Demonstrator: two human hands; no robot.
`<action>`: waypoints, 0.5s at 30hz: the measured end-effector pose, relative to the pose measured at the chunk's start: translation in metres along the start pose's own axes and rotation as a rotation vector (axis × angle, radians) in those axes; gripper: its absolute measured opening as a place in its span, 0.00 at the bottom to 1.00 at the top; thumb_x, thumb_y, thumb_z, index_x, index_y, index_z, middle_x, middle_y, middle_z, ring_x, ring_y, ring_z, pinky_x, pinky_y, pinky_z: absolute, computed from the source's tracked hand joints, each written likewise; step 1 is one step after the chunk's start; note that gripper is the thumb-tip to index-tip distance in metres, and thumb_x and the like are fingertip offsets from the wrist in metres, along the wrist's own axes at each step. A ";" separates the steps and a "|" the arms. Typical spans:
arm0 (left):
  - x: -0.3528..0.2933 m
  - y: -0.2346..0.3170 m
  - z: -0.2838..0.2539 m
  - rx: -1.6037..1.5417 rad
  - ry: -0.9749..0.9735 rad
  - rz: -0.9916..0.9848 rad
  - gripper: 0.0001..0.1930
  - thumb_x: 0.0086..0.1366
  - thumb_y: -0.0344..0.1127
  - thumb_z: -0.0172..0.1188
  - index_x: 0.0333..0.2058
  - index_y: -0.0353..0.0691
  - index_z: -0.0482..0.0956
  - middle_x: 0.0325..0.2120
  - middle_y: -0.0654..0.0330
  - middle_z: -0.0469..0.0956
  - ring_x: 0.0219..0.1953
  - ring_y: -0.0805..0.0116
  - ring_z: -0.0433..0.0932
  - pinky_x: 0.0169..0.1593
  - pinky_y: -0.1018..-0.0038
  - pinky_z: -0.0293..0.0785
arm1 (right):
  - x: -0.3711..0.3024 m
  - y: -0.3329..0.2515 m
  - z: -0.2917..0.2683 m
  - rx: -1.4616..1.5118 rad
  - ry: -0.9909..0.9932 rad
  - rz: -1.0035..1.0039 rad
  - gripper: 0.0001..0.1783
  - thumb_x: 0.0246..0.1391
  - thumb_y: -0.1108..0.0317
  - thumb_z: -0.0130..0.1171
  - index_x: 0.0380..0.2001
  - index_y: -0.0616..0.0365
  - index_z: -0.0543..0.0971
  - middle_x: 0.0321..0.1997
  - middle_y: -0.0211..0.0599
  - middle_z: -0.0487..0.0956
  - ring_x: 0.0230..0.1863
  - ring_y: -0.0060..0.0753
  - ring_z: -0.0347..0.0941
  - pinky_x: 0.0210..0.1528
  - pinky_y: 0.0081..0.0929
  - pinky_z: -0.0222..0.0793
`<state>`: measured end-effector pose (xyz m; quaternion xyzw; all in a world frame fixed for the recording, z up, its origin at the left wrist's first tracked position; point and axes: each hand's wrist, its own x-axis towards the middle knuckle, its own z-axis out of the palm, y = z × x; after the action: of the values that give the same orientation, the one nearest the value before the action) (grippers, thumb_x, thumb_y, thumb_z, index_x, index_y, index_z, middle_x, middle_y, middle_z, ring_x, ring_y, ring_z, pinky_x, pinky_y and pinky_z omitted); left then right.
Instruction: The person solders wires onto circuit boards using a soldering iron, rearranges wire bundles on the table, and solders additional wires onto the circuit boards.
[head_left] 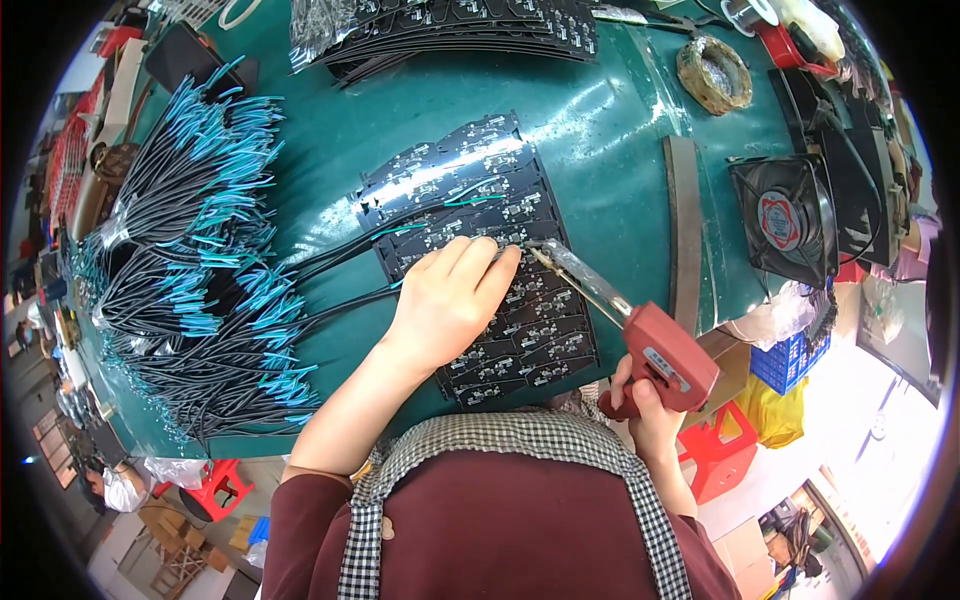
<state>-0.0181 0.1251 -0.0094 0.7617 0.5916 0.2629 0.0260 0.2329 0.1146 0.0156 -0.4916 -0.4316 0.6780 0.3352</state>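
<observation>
Red soldering gun (668,352), grey-filled dish (688,72)

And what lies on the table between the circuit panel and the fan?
In the head view, a brownish bar lies between the circuit panel and the fan.

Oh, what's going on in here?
A person is working over a black circuit-board panel on a green table. The left hand rests over the panel; whatever its fingers may pinch is hidden. The right hand grips a red pistol-shaped tool, its tip close to the left fingertips. Black wires with blue-green ends lie heaped at left, a few reaching the panel. More dark panels are stacked at the far edge.
</observation>
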 end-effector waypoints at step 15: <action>0.000 0.001 0.002 -0.028 0.027 -0.015 0.15 0.41 0.22 0.60 0.33 0.35 0.76 0.24 0.61 0.69 0.23 0.67 0.70 0.24 0.74 0.68 | -0.003 0.003 -0.003 0.146 -0.080 -0.075 0.28 0.50 0.68 0.57 0.54 0.65 0.62 0.43 0.47 0.73 0.25 0.22 0.69 0.27 0.19 0.67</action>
<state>-0.0167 0.1255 -0.0105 0.7531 0.5940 0.2813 0.0305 0.2367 0.1114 0.0132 -0.4218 -0.4120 0.7138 0.3779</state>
